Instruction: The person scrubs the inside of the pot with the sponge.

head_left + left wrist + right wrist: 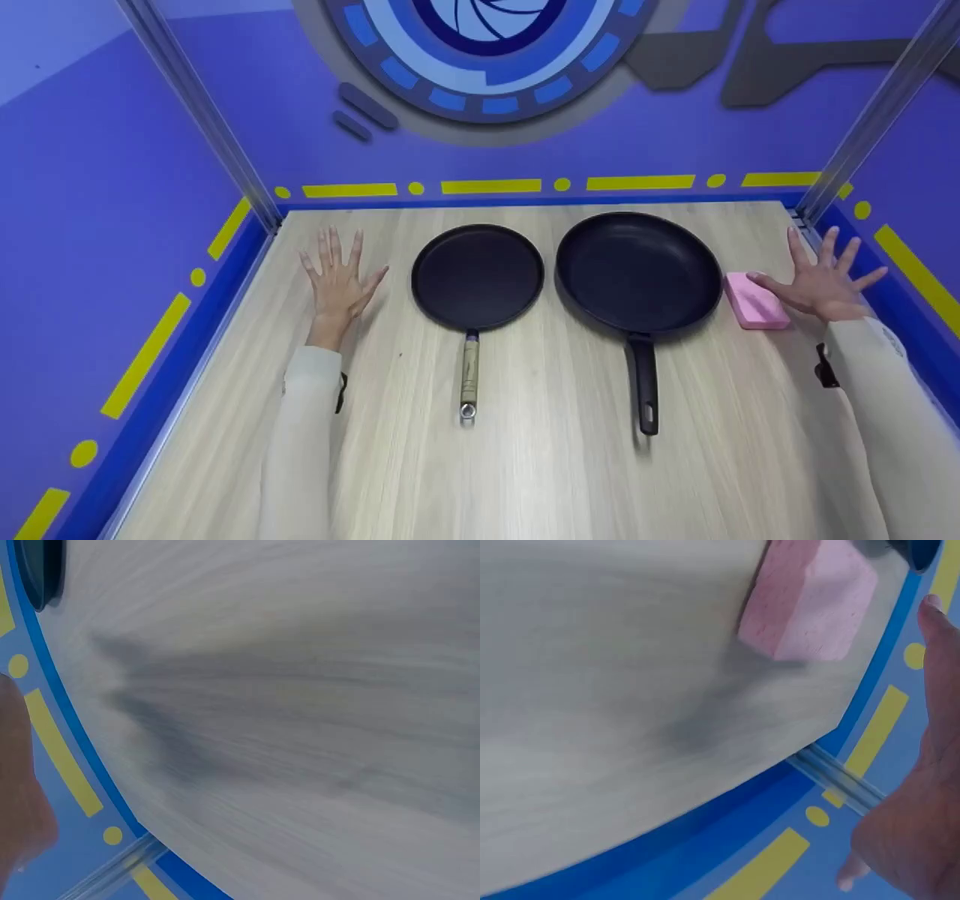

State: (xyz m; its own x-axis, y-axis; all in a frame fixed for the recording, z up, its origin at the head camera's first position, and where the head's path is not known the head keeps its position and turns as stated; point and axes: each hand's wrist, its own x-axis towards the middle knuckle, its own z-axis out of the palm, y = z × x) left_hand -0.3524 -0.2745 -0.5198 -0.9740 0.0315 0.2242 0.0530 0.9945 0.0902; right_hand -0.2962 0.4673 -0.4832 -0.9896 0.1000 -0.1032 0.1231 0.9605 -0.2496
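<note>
Two pans (478, 277) and a sponge (756, 307) at right are not yet gripped; left hand (337, 289) and right hand (821, 285) are spread wide, sponge contact unclear; a grip seems needed.

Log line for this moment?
left hand: fingers spread, empty | right hand: fingers spread, empty, near pink sponge | flat pan, deeper pan: side by side on table

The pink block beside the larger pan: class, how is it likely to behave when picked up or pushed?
The pink block is probably light and squeezable, since sponge-like pits show on its surface. Its flat faces suggest it would slide rather than roll. Lying low and broad on the table, it seems unlikely to tip.
</note>
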